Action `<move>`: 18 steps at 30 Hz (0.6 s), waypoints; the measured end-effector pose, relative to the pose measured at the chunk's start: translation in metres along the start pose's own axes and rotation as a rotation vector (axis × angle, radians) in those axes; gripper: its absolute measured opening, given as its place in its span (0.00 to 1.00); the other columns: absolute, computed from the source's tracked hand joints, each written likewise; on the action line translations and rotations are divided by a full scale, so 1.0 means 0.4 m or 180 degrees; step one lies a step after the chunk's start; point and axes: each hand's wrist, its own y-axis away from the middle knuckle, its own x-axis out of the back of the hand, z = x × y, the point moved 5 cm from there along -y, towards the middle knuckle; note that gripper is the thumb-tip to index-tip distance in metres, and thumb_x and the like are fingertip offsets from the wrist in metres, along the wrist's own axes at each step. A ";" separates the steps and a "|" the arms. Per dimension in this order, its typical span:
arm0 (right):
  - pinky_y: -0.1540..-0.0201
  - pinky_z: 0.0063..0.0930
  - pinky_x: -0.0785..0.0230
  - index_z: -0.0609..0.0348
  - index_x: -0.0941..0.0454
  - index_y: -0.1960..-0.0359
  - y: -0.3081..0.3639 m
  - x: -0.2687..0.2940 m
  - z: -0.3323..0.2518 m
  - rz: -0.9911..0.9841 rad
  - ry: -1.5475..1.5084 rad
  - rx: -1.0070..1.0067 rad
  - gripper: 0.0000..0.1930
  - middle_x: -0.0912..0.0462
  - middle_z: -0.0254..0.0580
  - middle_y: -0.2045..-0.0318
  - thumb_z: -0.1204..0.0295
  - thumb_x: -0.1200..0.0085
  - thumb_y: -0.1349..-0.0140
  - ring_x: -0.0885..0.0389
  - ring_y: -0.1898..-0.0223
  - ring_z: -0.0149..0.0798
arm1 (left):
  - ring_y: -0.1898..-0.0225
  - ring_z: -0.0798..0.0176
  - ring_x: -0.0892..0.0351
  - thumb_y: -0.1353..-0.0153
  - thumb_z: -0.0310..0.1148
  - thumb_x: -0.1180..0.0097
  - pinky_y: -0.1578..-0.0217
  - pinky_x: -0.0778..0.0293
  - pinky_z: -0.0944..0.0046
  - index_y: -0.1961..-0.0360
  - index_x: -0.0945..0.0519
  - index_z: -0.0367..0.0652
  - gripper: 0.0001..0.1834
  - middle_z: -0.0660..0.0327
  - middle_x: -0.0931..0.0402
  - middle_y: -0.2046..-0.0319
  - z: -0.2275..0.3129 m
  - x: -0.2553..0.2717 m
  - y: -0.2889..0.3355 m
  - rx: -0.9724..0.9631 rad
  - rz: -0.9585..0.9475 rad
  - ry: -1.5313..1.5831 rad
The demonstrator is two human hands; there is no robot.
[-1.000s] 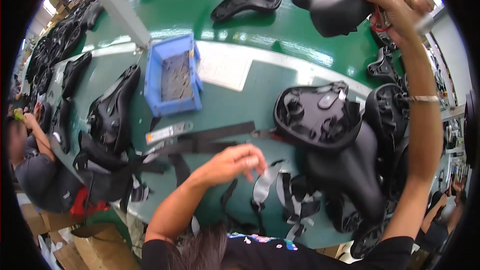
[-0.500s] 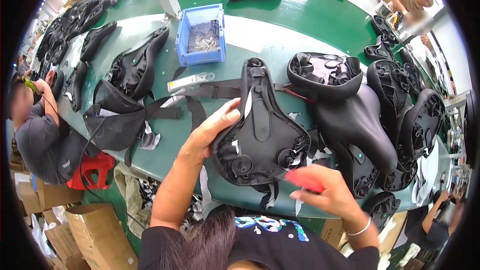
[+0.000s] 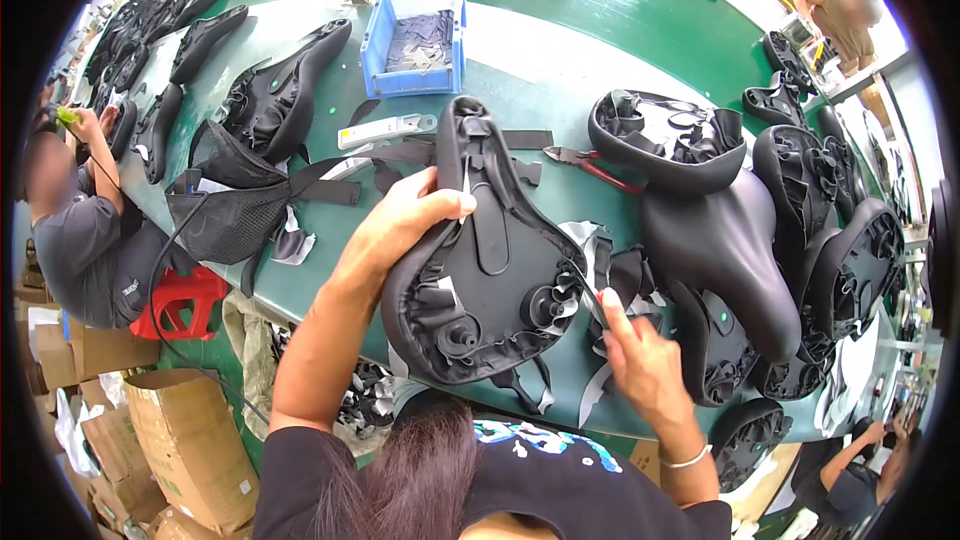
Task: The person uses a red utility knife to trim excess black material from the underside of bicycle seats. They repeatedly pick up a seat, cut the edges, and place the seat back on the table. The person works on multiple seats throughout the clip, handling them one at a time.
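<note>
A black bicycle saddle point(image 3: 505, 240) is held underside up, its nose pointing away from me. My left hand point(image 3: 405, 220) grips its left edge near the nose, thumb on top. Gathered black cover material lines the inside of the rim, with round black fittings at the wide end. My right hand point(image 3: 645, 365) is closed on a red-handled knife point(image 3: 601, 298), mostly hidden by my fingers. Its thin blade reaches the saddle's right rim, beside a loose strip of trimmed material point(image 3: 594, 248).
Finished and upturned saddles point(image 3: 715, 240) crowd the right side. Red-handled cutting pliers point(image 3: 595, 168), a clear-and-white plastic case point(image 3: 385, 130) and a black strap lie beyond. A blue bin point(image 3: 415, 85) holds dark scraps. A black mesh pouch point(image 3: 235, 215) lies left; a co-worker point(image 3: 85, 225) sits farther left.
The saddle has shifted left and turned slightly in my left hand. My right hand has moved the knife from the saddle's rear edge up to its right rim.
</note>
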 end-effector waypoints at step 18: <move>0.62 0.32 0.27 0.61 0.30 0.46 -0.189 -0.024 -0.087 0.1140 -0.1058 -0.0025 0.26 0.20 0.56 0.63 0.79 0.39 0.49 0.19 0.65 0.56 | 0.66 0.70 0.30 0.47 0.28 0.43 0.64 0.31 0.69 0.53 0.36 0.38 0.21 0.62 0.31 0.66 -0.165 -0.033 0.248 -0.1178 0.1506 0.0389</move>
